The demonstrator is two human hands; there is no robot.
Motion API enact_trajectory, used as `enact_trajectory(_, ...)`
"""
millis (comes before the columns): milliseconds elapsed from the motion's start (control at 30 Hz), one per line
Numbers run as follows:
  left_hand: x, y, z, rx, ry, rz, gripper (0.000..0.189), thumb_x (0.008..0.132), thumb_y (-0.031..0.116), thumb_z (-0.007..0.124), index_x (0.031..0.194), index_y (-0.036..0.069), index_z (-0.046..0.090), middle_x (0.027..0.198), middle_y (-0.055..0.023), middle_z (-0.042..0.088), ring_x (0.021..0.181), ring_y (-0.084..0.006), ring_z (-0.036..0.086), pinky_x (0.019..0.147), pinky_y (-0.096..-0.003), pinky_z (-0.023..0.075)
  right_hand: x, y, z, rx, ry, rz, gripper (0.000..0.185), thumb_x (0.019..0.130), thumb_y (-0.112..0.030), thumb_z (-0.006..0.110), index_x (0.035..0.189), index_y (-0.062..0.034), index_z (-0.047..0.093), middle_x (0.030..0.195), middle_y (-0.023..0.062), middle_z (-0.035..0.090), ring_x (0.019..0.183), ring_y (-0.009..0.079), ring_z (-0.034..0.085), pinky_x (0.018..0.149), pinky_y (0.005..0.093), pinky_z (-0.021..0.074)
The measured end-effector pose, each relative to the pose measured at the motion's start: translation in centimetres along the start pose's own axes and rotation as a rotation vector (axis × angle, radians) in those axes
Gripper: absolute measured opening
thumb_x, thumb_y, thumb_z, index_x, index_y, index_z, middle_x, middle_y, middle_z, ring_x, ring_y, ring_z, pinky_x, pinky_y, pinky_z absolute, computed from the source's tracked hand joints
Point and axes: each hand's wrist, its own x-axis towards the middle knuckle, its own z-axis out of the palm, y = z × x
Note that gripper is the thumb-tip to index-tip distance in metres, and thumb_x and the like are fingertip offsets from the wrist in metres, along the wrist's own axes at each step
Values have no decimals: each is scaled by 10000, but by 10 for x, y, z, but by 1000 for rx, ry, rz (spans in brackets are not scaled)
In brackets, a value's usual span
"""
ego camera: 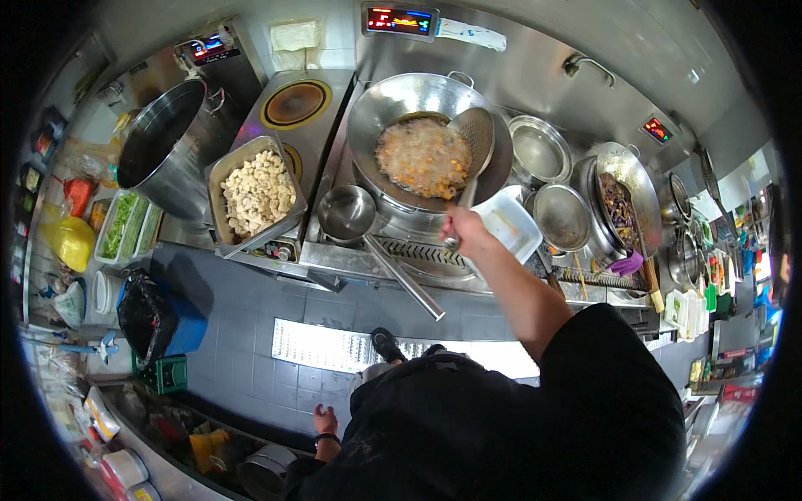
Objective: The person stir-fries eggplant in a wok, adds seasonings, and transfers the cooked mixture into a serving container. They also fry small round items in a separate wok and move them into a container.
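Observation:
My right hand point(467, 230) grips the handle of a perforated metal skimmer point(474, 134), whose round head rests over the right inner side of a large steel wok point(376, 103). Orange-brown pieces of food point(423, 156) bubble in foaming oil at the bottom of the wok. My left hand point(326, 421) hangs low at my side, holding nothing, its fingers loosely curled. In front of the wok, a steel ladle-like pot point(346, 213) sits with its long handle pointing towards me. A white plastic tub point(510, 225) stands just right of my right hand.
Left of the wok are a square metal pan point(301, 206) of pale chunks and a tall steel stockpot point(178, 150). To the right stand strainers and bowls point(562, 217) and a second wok point(648, 206) with purplish food. A lined blue bin point(187, 325) stands on the floor at left.

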Motion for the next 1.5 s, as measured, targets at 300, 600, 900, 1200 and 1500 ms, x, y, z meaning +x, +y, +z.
enact_trajectory(300,-13,32,-27,-53,-85,-2,511,883,198,615,1349,33,485,736,-94,613,588,-196,577,514,-410,519,26,-14,27,657,-624,472,260,882,-71,499,641,-114,409,570,-26,444,492,87,447,483,224,437)
enact_trajectory(600,15,58,-67,-58,-8,136,480,893,171,619,1336,37,489,729,-98,627,577,-175,583,498,-370,531,45,-8,42,831,-666,442,258,877,-52,513,641,-112,427,563,-22,466,493,86,475,470,206,434)
enact_trajectory(900,3,167,-71,-157,-161,258,467,926,170,606,1347,8,486,839,-88,665,694,-148,615,600,-301,534,37,-16,12,853,-812,453,294,884,-89,523,611,-118,416,574,-55,433,494,45,463,451,182,423)
enact_trajectory(1200,-108,368,-11,-216,-727,810,410,991,150,589,1369,16,507,1284,-116,614,1145,-209,613,954,-332,492,-27,25,-47,611,-842,454,228,913,-116,530,702,-150,452,590,-83,405,475,30,384,419,185,349)
enact_trajectory(1500,-183,513,117,-559,-1070,309,621,991,626,399,1085,55,624,1082,-65,672,934,-187,666,816,-355,534,-22,56,-101,677,-798,277,167,892,-183,598,800,-44,609,692,45,623,589,181,617,587,314,551)
